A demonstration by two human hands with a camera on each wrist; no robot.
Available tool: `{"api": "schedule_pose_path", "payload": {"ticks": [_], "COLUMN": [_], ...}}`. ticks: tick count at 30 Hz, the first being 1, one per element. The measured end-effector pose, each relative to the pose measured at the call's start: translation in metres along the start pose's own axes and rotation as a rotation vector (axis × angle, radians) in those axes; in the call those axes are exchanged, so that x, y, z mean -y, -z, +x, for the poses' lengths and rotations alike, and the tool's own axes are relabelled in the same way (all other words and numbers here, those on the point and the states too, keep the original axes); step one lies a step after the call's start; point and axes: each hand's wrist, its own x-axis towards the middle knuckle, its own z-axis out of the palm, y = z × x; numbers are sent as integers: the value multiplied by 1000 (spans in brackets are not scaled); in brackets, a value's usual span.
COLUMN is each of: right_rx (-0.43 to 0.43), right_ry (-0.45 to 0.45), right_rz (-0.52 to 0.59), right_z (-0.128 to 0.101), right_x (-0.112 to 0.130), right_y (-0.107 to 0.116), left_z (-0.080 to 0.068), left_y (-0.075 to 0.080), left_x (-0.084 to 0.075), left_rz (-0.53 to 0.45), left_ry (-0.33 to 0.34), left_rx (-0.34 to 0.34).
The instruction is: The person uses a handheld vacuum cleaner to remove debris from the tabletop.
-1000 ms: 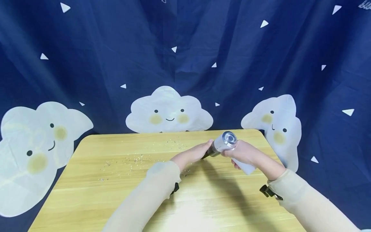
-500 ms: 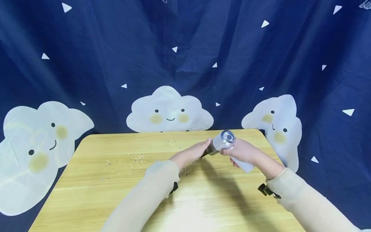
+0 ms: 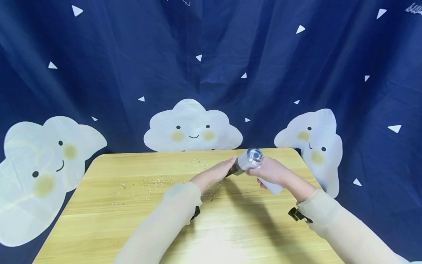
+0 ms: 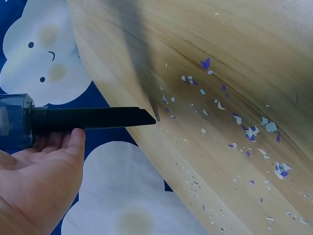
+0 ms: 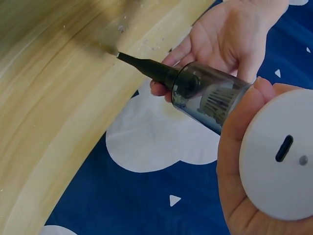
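My right hand (image 3: 273, 172) grips the white handle (image 5: 281, 156) of a small handheld vacuum (image 3: 250, 161). Its dark clear dust cup (image 5: 210, 100) and black slanted nozzle (image 4: 93, 118) point left and down at the wooden table (image 3: 132, 220). The nozzle tip (image 5: 120, 55) hovers at the tabletop. My left hand (image 3: 214, 174) lies alongside the nozzle, palm open (image 4: 39, 176), fingers (image 5: 164, 88) touching it near the dust cup. Small white and purple paper scraps (image 4: 244, 129) are strewn over the table to the left of the nozzle (image 3: 155, 180).
A dark blue curtain (image 3: 211, 55) printed with smiling white clouds (image 3: 192, 126) hangs right behind and around the table. The table's far edge (image 3: 197, 151) runs just beyond both hands. The near half of the tabletop holds only my sleeved forearms (image 3: 165, 223).
Both hands and the vacuum have drifted slightly left and away from me. The grip on it looks the same.
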Motion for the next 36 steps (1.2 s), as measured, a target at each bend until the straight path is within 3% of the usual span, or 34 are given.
{"api": "schedule_pose_path", "payload": {"ticks": [5,22,29,36], "right_rx": [-6,-73,-86,-94], "right_ry": [-3,7,4,-20], "right_rz": [-21,-73,-90,-98], "right_z": [3,16,20,20], "right_x": [1,2,1,-2], "right_y": [-1,-8,-9,-7], "left_z": [-1,7,5,12], "left_y": [2,6,6,2], "left_x": [1,9,6,7], "left_rz": [-17,-47,-60,-58], "left_ry": [25,-2,26,-19], "left_rx": [-23,-56,-85,-103]}}
